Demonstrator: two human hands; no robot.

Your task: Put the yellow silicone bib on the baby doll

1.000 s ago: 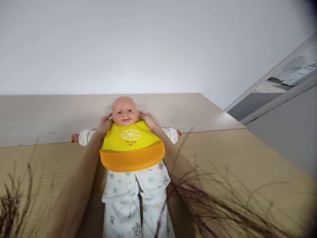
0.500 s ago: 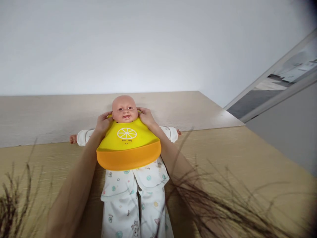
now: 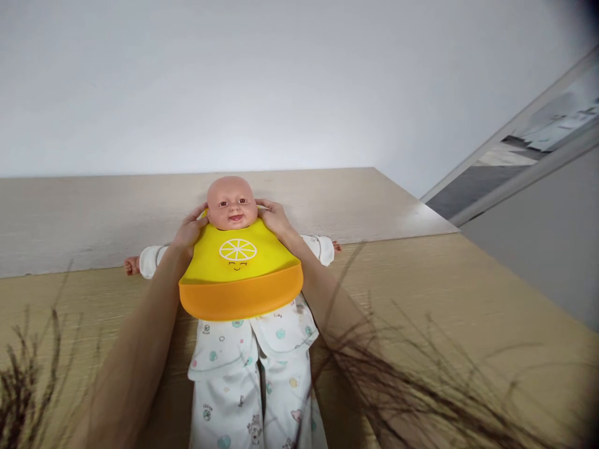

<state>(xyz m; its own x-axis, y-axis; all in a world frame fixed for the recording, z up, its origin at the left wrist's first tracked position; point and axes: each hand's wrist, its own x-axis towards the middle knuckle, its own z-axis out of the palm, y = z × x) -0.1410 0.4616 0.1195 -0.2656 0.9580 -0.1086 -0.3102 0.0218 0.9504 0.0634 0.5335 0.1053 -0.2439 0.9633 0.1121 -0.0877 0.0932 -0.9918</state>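
A baby doll (image 3: 230,190) lies on its back, dressed in a white patterned top and trousers (image 3: 229,399), arms spread to both sides. Over its chest lies a yellow bib (image 3: 215,249) with a lemon-slice print and an orange catch pocket (image 3: 241,296). My left hand (image 3: 191,229) is closed on the bib's neck edge, at the left side of the doll's neck. On the other side, my right hand (image 3: 274,218) grips the bib's neck edge, close against the doll's head. Fingertips of both hands are partly hidden behind the neck.
The doll rests on a wooden tabletop (image 3: 421,280), with a paler panel (image 3: 327,206) behind, along a white wall (image 3: 281,81). A framed opening (image 3: 496,162) shows at the right. Loose strands of hair (image 3: 412,380) hang across the lower view.
My left hand has shifted slightly left and lower, with its fingers a little straighter along the neck. The right hand stays nearly in place. The whole view has moved slightly.
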